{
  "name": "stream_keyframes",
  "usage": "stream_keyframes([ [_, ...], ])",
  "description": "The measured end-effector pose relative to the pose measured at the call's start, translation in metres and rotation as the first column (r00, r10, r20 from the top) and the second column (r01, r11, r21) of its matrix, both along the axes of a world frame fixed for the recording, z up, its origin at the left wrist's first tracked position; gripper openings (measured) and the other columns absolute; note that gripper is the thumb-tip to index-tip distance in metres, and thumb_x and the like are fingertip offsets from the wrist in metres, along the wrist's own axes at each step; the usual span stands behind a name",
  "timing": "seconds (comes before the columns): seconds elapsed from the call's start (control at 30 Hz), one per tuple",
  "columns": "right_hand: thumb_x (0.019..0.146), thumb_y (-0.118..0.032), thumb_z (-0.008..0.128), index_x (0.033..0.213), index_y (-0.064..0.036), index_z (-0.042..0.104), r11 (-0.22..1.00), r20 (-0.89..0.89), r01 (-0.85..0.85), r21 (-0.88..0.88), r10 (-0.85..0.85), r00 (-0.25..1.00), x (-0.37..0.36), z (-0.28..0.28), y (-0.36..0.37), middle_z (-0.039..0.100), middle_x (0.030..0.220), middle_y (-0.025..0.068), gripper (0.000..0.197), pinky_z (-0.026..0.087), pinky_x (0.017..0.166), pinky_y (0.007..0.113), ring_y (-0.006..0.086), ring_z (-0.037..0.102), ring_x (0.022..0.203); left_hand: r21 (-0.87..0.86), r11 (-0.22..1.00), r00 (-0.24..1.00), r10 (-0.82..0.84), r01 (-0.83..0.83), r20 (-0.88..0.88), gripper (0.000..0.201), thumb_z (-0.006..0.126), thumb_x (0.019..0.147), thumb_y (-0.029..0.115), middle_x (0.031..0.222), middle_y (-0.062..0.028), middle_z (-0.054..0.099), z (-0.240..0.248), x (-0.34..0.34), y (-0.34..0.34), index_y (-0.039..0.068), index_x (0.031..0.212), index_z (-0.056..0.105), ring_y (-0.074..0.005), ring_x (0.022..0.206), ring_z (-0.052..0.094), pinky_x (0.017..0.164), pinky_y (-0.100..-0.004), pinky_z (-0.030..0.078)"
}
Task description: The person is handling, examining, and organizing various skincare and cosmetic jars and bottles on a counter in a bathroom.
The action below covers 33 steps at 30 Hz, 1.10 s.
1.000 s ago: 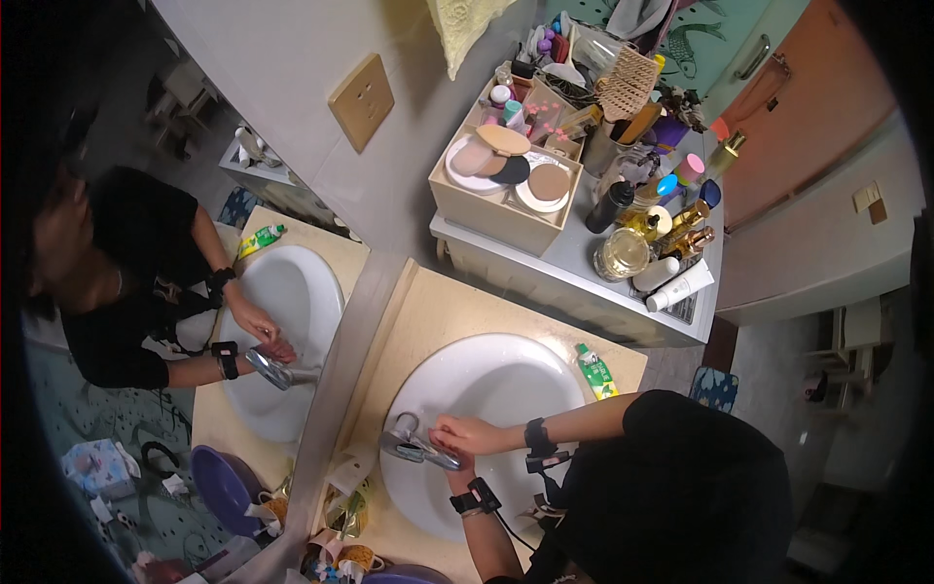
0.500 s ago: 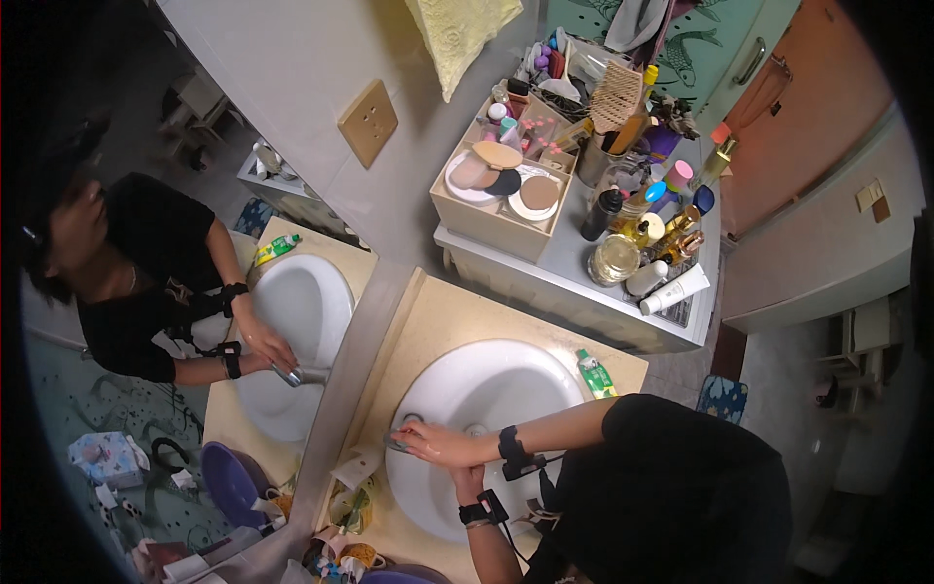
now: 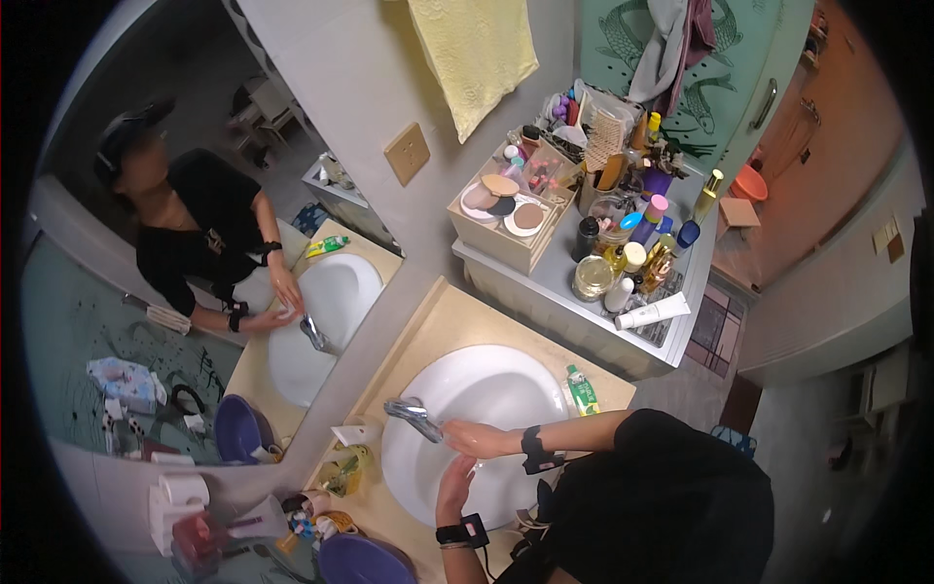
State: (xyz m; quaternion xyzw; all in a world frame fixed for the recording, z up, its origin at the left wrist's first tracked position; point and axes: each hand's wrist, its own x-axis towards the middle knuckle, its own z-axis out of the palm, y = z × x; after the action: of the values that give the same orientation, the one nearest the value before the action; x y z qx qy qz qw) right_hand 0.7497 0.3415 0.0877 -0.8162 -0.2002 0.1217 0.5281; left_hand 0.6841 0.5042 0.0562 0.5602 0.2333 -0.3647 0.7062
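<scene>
Both of my hands are over the white oval washbasin, just past the chrome tap's spout. My right hand lies by the end of the spout, its fingers stretched toward the tap and holding nothing visible. Slightly below and to the left, my left hand is raised with its fingers extended, close to the right hand. Black bands with small devices circle both wrists. No running water can be made out. A green tube lies on the beige counter beside the basin.
A large mirror stands along the left. Behind the basin, a grey cabinet holds a cosmetics organizer and several bottles. A yellow towel hangs above. A purple basin and a tissue-like white item sit at the lower left.
My right hand has come off the tap's handle and moved to the right, beneath the spout's end. My left hand has come up beside it. The view has shifted.
</scene>
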Motion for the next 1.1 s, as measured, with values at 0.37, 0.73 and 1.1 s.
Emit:
stream_keyframes([
  [0.37,0.092,-0.032,0.028,0.13,0.0013,0.029,0.771,0.356,-0.398,-0.498,0.6,0.716,-0.066,0.052,-0.006,0.025,0.137,0.0219,0.051,0.023,0.102,0.045,0.0329,0.034,0.122,-0.662,0.324,0.732,0.391,-0.676,-0.558,0.044,0.034,0.09,0.029,0.121,-0.019,0.045,0.05,-0.011,-0.013,-0.007,0.116,0.04,-0.0282,0.115,0.042,0.101,-0.0391,0.03],
  [0.73,0.083,-0.017,0.039,0.097,0.0068,0.055,0.696,0.29,-0.54,-0.473,0.702,0.65,-0.1,0.084,-0.009,0.057,0.099,0.0213,0.032,0.039,0.082,0.038,0.0319,0.054,0.092,-0.69,0.537,0.872,0.363,-0.484,-0.329,0.03,0.038,0.083,0.011,0.06,-0.0059,0.051,-0.007,-0.034,-0.005,0.003,0.055,0.043,-0.0194,0.06,0.051,0.071,-0.0329,0.044],
  [1.1,0.088,-0.029,0.038,0.099,0.006,0.058,0.811,-0.197,-0.521,0.267,0.575,0.794,-0.108,0.059,-0.027,0.058,0.102,0.0194,0.041,0.04,0.085,0.031,0.0252,0.056,0.092,-0.369,0.857,0.933,0.337,-0.36,-0.128,0.025,0.044,0.082,0.011,0.057,-0.0049,0.049,0.06,-0.051,-0.038,0.005,0.057,0.044,-0.0171,0.057,0.049,0.067,-0.0279,0.044],
])
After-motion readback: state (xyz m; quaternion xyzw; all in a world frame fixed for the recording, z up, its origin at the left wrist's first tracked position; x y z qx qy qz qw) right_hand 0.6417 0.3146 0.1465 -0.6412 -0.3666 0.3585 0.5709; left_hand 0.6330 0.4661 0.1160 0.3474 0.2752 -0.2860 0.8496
